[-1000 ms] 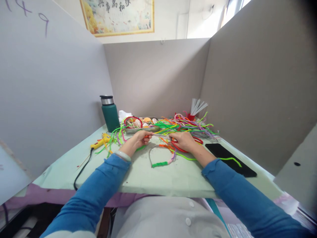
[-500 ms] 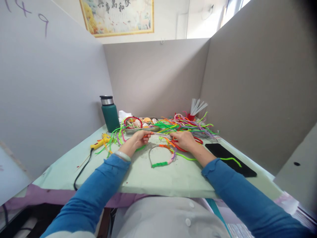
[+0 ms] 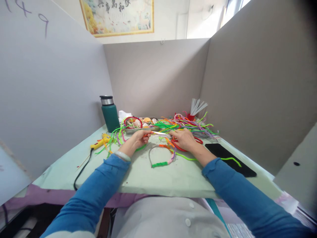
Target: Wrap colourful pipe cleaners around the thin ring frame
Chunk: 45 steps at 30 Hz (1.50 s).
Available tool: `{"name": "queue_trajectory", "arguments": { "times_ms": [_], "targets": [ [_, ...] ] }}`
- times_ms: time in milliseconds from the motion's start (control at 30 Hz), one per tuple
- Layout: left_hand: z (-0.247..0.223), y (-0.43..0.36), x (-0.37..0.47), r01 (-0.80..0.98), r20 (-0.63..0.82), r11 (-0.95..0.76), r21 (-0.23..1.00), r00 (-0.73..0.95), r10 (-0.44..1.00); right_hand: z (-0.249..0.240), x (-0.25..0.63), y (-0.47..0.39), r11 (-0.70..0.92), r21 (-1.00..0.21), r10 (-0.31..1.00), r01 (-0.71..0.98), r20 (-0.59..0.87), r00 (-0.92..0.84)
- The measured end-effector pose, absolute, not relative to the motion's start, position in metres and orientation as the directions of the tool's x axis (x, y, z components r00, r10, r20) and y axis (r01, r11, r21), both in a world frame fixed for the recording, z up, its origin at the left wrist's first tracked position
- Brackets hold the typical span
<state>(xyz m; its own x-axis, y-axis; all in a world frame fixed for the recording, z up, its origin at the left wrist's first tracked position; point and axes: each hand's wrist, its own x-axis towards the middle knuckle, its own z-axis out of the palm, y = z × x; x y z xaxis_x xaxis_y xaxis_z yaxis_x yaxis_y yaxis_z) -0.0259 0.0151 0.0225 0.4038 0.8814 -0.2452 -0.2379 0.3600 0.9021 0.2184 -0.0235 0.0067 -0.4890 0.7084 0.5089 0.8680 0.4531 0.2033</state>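
Observation:
My right hand (image 3: 183, 138) is closed around the handles of a pair of scissors (image 3: 161, 134), whose silver blades point left. At the blade tips, my left hand (image 3: 140, 138) is pinched on a short orange pipe cleaner (image 3: 149, 134), mostly hidden by the fingers. Below and between the hands lies a headband (image 3: 159, 164), partly wrapped in green, pink, purple and orange. A bright green pipe cleaner (image 3: 187, 158) runs under my right forearm. Beneath my right hand there are red loops (image 3: 198, 140), partly covered.
A tray (image 3: 128, 131) of small decorations stands at the back, beside a pile of pipe cleaners (image 3: 170, 125). On the left are a green bottle (image 3: 110, 115) and a yellow glue gun (image 3: 99, 143) with a cord. A black phone-like slab (image 3: 231, 160) lies right; white sticks (image 3: 196, 107) stand behind.
The scissor blades have turned slightly and look broader and brighter. Fingers of my right hand have shifted a little; my left hand stays in place.

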Motion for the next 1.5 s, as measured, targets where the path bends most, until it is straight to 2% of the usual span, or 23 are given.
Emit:
{"name": "queue_trajectory", "arguments": {
  "times_ms": [667, 1233, 1367, 1500],
  "targets": [
    [0.0150, 0.0196, -0.0264, -0.176, -0.161, 0.247, 0.953, 0.396, 0.904, 0.0023, 0.2186, -0.0209, 0.388, 0.191, 0.751, 0.902, 0.501, -0.429],
    [0.0149, 0.0200, -0.0273, -0.182, -0.147, 0.235, 0.955, 0.400, 0.905, 0.0054, 0.2199, -0.0230, 0.401, 0.203, 0.729, 0.893, 0.520, -0.445],
    [0.0144, 0.0216, -0.0285, -0.191, -0.140, 0.238, 0.952, 0.419, 0.897, 0.0043, 0.2197, -0.0237, 0.410, 0.163, 0.737, 0.897, 0.520, -0.431],
    [0.0155, 0.0198, -0.0279, -0.204, -0.115, 0.231, 0.951, 0.459, 0.881, 0.0029, 0.2177, -0.0248, 0.379, 0.095, 0.800, 0.920, 0.466, -0.378]
  ]
}}
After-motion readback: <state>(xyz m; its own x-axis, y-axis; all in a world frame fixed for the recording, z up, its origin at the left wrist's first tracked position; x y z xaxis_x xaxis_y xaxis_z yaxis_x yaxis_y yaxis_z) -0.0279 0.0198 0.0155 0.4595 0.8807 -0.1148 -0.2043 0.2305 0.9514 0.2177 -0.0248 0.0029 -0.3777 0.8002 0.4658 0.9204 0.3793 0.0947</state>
